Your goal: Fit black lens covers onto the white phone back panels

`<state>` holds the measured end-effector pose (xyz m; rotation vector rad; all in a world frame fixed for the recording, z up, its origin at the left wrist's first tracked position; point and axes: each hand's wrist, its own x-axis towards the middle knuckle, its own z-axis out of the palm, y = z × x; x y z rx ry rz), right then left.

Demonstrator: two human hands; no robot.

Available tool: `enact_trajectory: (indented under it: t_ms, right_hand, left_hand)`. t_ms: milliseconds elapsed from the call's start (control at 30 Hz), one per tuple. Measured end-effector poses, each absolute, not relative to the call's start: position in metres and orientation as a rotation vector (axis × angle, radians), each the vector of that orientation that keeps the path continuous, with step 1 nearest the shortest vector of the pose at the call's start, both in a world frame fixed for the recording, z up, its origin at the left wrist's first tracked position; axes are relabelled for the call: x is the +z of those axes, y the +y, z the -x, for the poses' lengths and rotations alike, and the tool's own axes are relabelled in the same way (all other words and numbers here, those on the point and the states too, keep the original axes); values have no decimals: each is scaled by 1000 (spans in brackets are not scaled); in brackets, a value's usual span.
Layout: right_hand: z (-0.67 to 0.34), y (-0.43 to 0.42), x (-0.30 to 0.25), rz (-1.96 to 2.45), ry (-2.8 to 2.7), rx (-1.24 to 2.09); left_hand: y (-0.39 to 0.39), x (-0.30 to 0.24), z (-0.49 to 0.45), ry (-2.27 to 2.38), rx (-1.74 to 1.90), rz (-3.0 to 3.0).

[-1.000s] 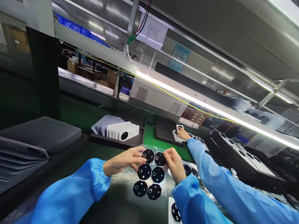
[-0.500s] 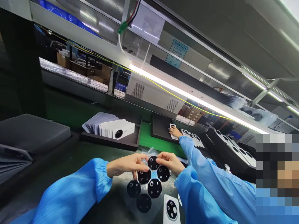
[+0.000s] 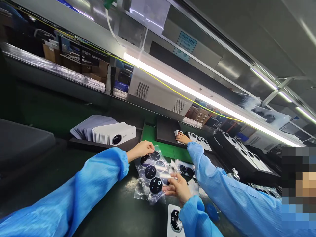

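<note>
A transparent plastic sheet (image 3: 150,174) carrying several black octagonal lens pieces lies bunched on the dark bench. My left hand (image 3: 141,149) grips its upper edge. My right hand (image 3: 178,187) holds its lower right side, with the fingers on the plastic. Glare hides part of the pieces. Just below my right hand lies a white phone-shaped card (image 3: 175,221) with a black octagonal piece on it. A smaller plastic sheet (image 3: 185,170) with two black pieces lies beyond my right hand.
A co-worker's hand (image 3: 182,138) in a blue sleeve (image 3: 217,174) rests on a white card on a black mat (image 3: 165,131). Upright white cards (image 3: 113,133) stand in a black tray (image 3: 103,143). More white cards lie on a black tray (image 3: 243,158) at right.
My hands have moved apart from the black pieces to the edges of the plastic sheet, which is now bunched and glaring. The view has swung left.
</note>
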<state>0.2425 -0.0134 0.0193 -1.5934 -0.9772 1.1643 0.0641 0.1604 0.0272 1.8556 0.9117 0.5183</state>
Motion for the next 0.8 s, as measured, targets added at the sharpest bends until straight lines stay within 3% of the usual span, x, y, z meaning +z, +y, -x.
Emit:
enact_trajectory:
  t_ms: [267,567,800]
  right_hand:
    - [-239,-15,-8,1816,-1168,1326]
    - [-309,35,1,2004,-1572,639]
    - [-328,86,-20,1976,-1795,484]
  left_hand:
    - [164,19,-112,862,326,-2170]
    - [170,2,-132,794,239,-2232]
    - [170,1,-131,756,218,-2240]
